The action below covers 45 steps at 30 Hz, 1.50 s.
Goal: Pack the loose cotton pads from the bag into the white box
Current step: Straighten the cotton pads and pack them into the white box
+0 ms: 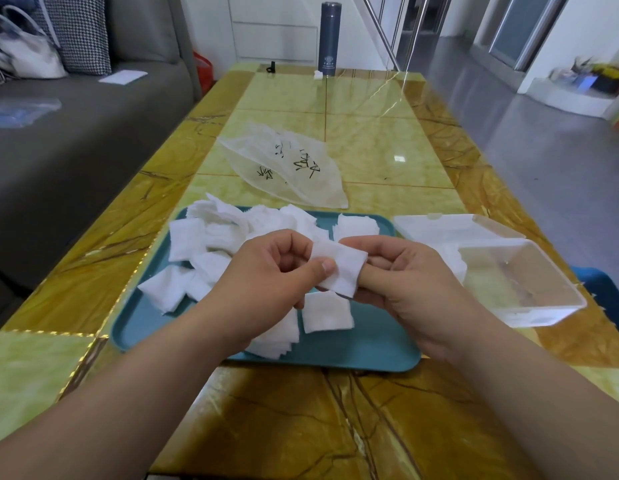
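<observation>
Square cotton pad (341,268) held above the teal tray (370,344), pinched at its left edge between the thumb and curled fingers (287,258) of the left hand (263,282), its right edge gripped by the curled fingers (380,271) of the right hand (412,282). Loose pads (211,237) lie heaped over the tray's far and left parts, some overhanging its rim; the white box (519,282) stands open just right of the tray, its lid (439,226) folded back. The bag (287,164) lies flattened on the surface (301,410) beyond the tray, and a dark flask (328,39) stands upright at the far end
</observation>
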Each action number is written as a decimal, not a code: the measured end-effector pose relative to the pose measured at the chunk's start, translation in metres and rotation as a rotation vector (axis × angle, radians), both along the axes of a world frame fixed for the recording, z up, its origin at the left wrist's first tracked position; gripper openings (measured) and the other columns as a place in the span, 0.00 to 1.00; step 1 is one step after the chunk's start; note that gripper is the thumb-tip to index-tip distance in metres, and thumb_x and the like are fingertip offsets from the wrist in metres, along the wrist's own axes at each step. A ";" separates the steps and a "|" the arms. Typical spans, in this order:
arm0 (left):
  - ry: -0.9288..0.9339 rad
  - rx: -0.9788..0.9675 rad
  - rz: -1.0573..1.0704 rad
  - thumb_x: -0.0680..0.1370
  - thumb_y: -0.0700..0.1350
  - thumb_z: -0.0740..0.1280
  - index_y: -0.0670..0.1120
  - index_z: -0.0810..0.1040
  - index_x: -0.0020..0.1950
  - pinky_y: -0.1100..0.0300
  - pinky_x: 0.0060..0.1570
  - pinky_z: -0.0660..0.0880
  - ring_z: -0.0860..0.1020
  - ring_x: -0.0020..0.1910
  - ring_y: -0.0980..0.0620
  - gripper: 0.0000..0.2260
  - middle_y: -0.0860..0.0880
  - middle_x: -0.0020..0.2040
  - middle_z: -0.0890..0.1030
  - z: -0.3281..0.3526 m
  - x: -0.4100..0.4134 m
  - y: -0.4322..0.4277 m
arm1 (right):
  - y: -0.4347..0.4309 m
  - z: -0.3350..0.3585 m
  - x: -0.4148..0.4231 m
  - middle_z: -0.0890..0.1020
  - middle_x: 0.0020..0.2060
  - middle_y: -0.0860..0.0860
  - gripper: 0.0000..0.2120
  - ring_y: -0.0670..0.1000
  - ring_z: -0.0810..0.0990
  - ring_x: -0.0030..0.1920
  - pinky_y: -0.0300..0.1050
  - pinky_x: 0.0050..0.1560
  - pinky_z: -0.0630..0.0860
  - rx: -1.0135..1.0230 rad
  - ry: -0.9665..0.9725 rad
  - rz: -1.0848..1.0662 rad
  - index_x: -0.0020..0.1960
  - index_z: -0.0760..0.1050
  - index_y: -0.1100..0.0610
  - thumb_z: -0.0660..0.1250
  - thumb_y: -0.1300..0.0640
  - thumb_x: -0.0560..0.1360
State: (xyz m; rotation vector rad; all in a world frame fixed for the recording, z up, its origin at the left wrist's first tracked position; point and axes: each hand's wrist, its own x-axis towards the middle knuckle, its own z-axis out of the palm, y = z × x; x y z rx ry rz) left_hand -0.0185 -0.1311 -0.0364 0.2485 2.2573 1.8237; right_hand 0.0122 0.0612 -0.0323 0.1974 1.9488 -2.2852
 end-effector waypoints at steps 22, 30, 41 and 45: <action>0.203 -0.211 -0.018 0.77 0.46 0.75 0.52 0.84 0.44 0.60 0.33 0.71 0.74 0.30 0.55 0.03 0.41 0.35 0.81 -0.009 0.000 0.004 | 0.003 -0.010 0.001 0.87 0.53 0.57 0.12 0.55 0.87 0.54 0.52 0.57 0.84 0.213 0.043 0.009 0.56 0.84 0.53 0.78 0.59 0.74; 0.223 -0.168 -0.016 0.77 0.47 0.76 0.52 0.84 0.48 0.60 0.32 0.71 0.74 0.30 0.54 0.02 0.41 0.35 0.81 -0.008 0.003 0.008 | 0.000 -0.008 -0.001 0.87 0.50 0.60 0.09 0.57 0.87 0.53 0.51 0.53 0.86 0.148 -0.003 -0.052 0.53 0.84 0.62 0.73 0.56 0.79; 0.231 -0.504 -0.028 0.76 0.51 0.75 0.58 0.79 0.62 0.63 0.45 0.75 0.77 0.39 0.61 0.16 0.58 0.46 0.82 -0.018 -0.003 0.011 | 0.010 -0.013 -0.001 0.88 0.44 0.58 0.06 0.56 0.86 0.45 0.57 0.52 0.83 0.388 0.052 -0.194 0.50 0.84 0.52 0.77 0.60 0.74; 0.189 -0.872 -0.178 0.75 0.57 0.73 0.56 0.71 0.73 0.50 0.61 0.76 0.77 0.55 0.52 0.28 0.58 0.56 0.76 -0.021 -0.001 0.013 | 0.011 -0.013 -0.004 0.88 0.43 0.53 0.06 0.58 0.87 0.51 0.62 0.55 0.84 0.359 0.034 -0.249 0.51 0.81 0.51 0.73 0.60 0.77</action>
